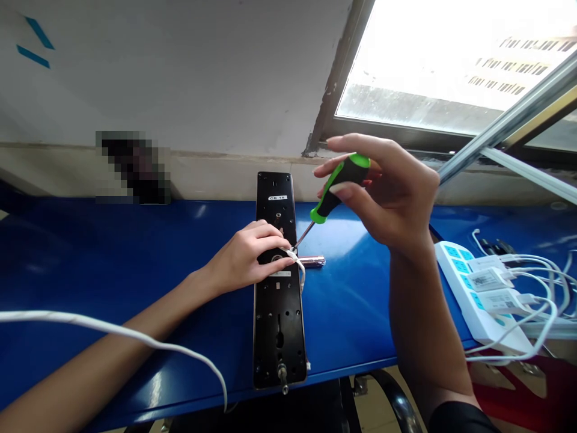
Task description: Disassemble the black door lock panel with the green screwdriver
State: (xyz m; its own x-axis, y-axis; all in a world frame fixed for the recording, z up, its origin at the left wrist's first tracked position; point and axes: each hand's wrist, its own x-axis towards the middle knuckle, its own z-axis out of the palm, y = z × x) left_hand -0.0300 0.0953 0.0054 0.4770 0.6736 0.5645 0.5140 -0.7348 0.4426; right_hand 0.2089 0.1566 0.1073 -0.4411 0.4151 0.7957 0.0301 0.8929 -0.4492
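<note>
A long black door lock plate (pixel 278 307) lies upright in view on the blue table, with a handle bar (pixel 312 262) sticking out at its right side. My left hand (pixel 252 252) rests across the middle of the plate, its fingertips pinching a white cable (pixel 301 273) at the right edge. Above and to the right, my right hand (pixel 387 186) grips a green and black screwdriver (pixel 342 186). The screwdriver's shaft slants down to the left, and its tip meets the plate edge close to my left fingertips. What sits under the tip is too small to tell.
At the right stands a white power strip (pixel 469 300) with several plugged-in chargers and cables. A loose white cable (pixel 135 334) crosses over my left forearm. Behind the blue table (pixel 202 361) are a wall and a window (pixel 433 66). A chair (pixel 396 397) stands below the front edge.
</note>
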